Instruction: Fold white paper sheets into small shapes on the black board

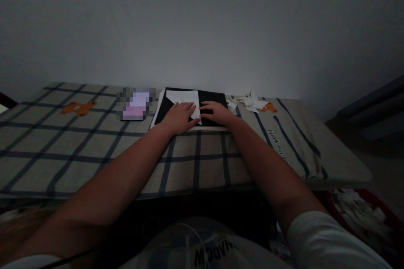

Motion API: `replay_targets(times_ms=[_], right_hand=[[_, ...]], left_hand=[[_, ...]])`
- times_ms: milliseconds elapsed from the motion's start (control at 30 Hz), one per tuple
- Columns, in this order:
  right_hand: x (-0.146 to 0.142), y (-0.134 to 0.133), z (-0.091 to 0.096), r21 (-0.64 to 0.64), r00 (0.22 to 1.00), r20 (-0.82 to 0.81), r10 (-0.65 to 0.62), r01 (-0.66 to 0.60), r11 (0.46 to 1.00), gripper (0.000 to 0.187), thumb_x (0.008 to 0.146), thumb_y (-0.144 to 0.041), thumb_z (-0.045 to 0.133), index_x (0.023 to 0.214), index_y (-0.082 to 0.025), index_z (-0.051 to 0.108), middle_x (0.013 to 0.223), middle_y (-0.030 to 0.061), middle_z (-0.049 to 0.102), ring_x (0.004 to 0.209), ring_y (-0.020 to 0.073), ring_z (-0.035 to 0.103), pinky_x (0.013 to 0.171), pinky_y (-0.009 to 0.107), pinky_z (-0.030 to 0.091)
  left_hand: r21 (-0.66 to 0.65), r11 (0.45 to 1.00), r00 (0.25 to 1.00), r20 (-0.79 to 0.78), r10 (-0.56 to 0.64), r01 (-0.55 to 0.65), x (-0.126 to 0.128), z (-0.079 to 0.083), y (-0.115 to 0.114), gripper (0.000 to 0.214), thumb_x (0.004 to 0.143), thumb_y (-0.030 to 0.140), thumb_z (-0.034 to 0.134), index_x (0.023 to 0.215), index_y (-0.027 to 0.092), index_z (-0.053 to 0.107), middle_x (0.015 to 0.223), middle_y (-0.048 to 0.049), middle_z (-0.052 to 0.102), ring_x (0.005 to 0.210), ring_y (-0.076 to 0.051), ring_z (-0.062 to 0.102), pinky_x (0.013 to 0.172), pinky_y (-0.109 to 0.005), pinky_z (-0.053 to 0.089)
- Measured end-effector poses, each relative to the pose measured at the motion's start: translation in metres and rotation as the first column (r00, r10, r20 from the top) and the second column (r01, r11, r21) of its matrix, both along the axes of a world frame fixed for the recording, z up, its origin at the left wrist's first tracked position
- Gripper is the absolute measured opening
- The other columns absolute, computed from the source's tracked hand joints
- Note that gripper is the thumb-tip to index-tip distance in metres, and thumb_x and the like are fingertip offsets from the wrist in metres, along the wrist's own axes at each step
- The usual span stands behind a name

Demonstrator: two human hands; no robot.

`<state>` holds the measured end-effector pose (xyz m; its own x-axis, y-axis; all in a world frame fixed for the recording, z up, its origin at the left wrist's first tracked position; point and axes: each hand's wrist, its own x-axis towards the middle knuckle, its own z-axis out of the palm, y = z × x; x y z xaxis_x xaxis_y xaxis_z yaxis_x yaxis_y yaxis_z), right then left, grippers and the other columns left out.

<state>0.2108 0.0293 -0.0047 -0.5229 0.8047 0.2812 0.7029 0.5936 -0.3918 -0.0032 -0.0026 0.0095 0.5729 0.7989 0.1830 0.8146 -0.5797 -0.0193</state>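
Observation:
A folded sheet of white paper [186, 96] with a slanted edge lies on a flat black board or cover [213, 96], which has white layers showing along its left and front edges. My left hand [180, 117] rests flat on the paper, fingers stretched out and thumb pointing right. Just to its right, my right hand [216, 112] lies palm down over the black surface, its fingers spread and their tips at the paper's right edge. Neither hand grips anything that I can see. The paper's lower left part is hidden under my left hand.
A checked tablecloth [129, 141] covers the table. Left of the board lies a phone [137, 105] with a lit, blurred screen. Folded white paper pieces [251, 101] sit to the right. A wall [202, 29] rises behind. Below right is a red container [372, 201] with pale crumpled stuff.

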Motion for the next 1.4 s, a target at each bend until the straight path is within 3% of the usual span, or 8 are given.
replay_targets(times_ms=[233, 600, 1033, 1400], right_hand=[[0.0003, 0.0007, -0.0011, 0.005, 1.000, 0.005, -0.006, 0.006, 1.000, 0.033, 0.086, -0.033, 0.068, 0.118, -0.025, 0.070, 0.140, 0.0092, 0.057, 0.131, 0.0228, 0.051, 0.111, 0.045, 0.038], [-0.0001, 0.0001, -0.0004, 0.004, 1.000, 0.003, -0.008, 0.008, 1.000, 0.038, 0.086, -0.034, 0.068, 0.123, -0.024, 0.067, 0.141, 0.0102, 0.056, 0.132, 0.0236, 0.050, 0.111, 0.045, 0.037], [-0.0005, 0.0010, -0.0006, 0.015, 0.999, 0.038, 0.010, -0.011, 1.000, 0.037, 0.088, -0.032, 0.065, 0.121, -0.018, 0.068, 0.141, 0.0141, 0.055, 0.132, 0.0252, 0.050, 0.111, 0.045, 0.038], [0.0003, 0.0017, -0.0023, 0.000, 0.999, 0.035, 0.006, -0.006, 1.000, 0.036, 0.088, -0.034, 0.064, 0.122, -0.023, 0.068, 0.142, 0.0107, 0.054, 0.132, 0.0248, 0.049, 0.112, 0.046, 0.037]], left_hand=[[0.004, 1.000, 1.000, -0.007, 0.015, -0.015, 0.0007, 0.0011, -0.0012, 0.064, 0.095, 0.057, 0.037, 0.146, 0.019, 0.044, 0.153, -0.0123, 0.041, 0.140, -0.030, 0.037, 0.116, -0.047, 0.024], [0.013, 1.000, 1.000, -0.016, 0.003, -0.002, -0.0002, -0.0014, 0.0001, 0.067, 0.096, 0.057, 0.034, 0.147, 0.016, 0.042, 0.154, -0.0124, 0.040, 0.141, -0.028, 0.036, 0.117, -0.047, 0.022], [-0.003, 1.000, 1.000, -0.028, 0.005, -0.005, -0.0003, -0.0012, 0.0019, 0.065, 0.096, 0.057, 0.035, 0.147, 0.017, 0.042, 0.154, -0.0122, 0.039, 0.142, -0.028, 0.034, 0.118, -0.047, 0.021], [-0.001, 1.000, 1.000, -0.028, -0.001, 0.001, -0.0005, -0.0020, 0.0031, 0.065, 0.096, 0.057, 0.035, 0.147, 0.016, 0.042, 0.154, -0.0119, 0.040, 0.142, -0.027, 0.035, 0.117, -0.048, 0.022]])
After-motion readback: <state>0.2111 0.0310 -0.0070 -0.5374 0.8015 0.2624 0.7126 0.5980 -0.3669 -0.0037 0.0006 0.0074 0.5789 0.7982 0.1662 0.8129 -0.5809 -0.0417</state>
